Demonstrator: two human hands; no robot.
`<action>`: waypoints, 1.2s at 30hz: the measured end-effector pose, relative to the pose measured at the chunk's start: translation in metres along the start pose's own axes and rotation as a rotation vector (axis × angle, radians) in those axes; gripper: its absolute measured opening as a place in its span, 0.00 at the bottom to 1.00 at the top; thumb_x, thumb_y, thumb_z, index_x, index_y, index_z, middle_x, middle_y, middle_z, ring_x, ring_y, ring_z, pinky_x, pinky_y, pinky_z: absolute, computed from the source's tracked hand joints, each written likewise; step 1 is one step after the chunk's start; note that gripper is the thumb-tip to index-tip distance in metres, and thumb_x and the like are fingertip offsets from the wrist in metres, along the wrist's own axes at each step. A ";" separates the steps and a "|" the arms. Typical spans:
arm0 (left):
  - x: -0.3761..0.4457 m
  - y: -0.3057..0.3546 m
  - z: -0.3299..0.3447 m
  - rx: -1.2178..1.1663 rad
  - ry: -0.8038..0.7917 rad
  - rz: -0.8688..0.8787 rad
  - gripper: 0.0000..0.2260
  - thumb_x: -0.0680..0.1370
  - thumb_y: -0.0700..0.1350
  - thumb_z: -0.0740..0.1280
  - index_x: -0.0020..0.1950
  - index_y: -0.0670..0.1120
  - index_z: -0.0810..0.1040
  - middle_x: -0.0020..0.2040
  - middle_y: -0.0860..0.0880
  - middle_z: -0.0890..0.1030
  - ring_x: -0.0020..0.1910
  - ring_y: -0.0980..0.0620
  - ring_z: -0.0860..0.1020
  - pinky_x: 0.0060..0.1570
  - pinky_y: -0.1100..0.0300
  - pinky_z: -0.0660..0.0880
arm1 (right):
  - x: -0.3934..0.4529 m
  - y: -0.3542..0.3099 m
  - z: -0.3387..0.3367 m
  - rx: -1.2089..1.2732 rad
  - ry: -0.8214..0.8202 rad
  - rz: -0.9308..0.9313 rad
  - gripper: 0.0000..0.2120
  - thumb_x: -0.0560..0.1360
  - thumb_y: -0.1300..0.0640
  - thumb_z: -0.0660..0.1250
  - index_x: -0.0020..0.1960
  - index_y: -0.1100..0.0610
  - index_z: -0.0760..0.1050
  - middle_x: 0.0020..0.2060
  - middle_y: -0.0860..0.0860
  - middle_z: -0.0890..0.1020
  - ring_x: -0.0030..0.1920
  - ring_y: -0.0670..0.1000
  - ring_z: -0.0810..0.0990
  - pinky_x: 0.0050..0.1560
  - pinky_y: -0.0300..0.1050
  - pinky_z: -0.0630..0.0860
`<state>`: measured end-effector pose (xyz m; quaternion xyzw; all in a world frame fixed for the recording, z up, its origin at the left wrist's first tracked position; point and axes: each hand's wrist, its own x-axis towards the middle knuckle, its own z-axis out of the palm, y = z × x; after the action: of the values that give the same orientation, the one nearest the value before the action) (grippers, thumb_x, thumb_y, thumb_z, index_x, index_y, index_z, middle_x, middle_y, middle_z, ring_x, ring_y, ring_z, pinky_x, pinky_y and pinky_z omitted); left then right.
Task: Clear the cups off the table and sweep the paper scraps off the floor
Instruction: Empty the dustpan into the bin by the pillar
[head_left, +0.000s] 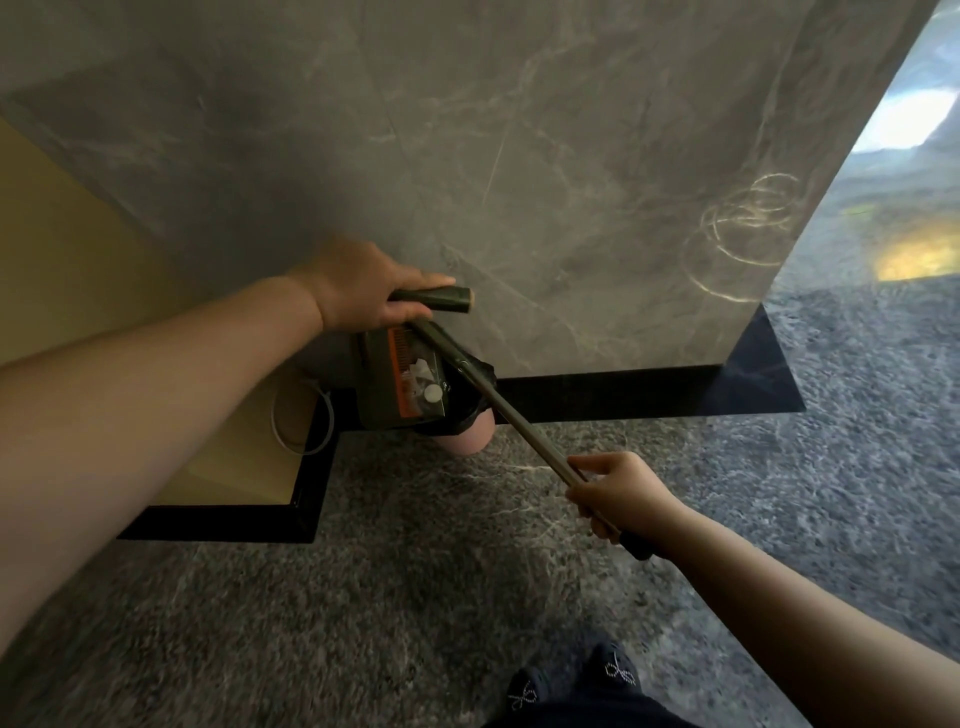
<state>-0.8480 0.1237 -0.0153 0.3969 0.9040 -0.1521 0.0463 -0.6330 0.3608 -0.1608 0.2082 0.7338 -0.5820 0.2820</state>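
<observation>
Scraps (422, 375) sit in the dustpan (400, 382) over the bin (470, 410) — left hand (358, 286) grips its handle, right hand (621, 499) grips the broom (519, 421); tipping remains.

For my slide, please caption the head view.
Left hand tips dustpan of scraps over bin; right hand holds broom.

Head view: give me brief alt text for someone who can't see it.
The left hand tips a dustpan holding white paper scraps over a black-lined bin, while the right hand grips a long broom handle beside a grey marble wall.
</observation>
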 end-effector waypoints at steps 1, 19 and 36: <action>0.002 -0.004 -0.006 -0.021 0.019 -0.003 0.23 0.77 0.62 0.59 0.72 0.65 0.60 0.47 0.44 0.83 0.44 0.45 0.80 0.42 0.54 0.74 | 0.000 -0.001 -0.001 0.002 0.001 -0.003 0.25 0.75 0.65 0.66 0.71 0.54 0.68 0.33 0.56 0.79 0.25 0.50 0.74 0.24 0.42 0.72; 0.016 0.006 -0.005 0.038 0.001 0.071 0.24 0.77 0.63 0.58 0.73 0.64 0.62 0.47 0.45 0.84 0.43 0.45 0.80 0.40 0.55 0.74 | 0.005 0.001 -0.008 0.016 0.013 0.007 0.25 0.75 0.67 0.65 0.71 0.55 0.69 0.32 0.56 0.78 0.24 0.50 0.73 0.22 0.39 0.70; 0.024 0.024 -0.003 0.233 -0.069 0.198 0.23 0.78 0.65 0.53 0.74 0.68 0.55 0.45 0.48 0.82 0.42 0.48 0.80 0.36 0.57 0.71 | 0.006 0.003 -0.003 0.042 -0.009 0.035 0.25 0.75 0.65 0.65 0.71 0.55 0.69 0.35 0.57 0.79 0.25 0.49 0.74 0.24 0.39 0.71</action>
<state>-0.8470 0.1569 -0.0228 0.4814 0.8344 -0.2644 0.0459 -0.6356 0.3640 -0.1665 0.2242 0.7165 -0.5930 0.2910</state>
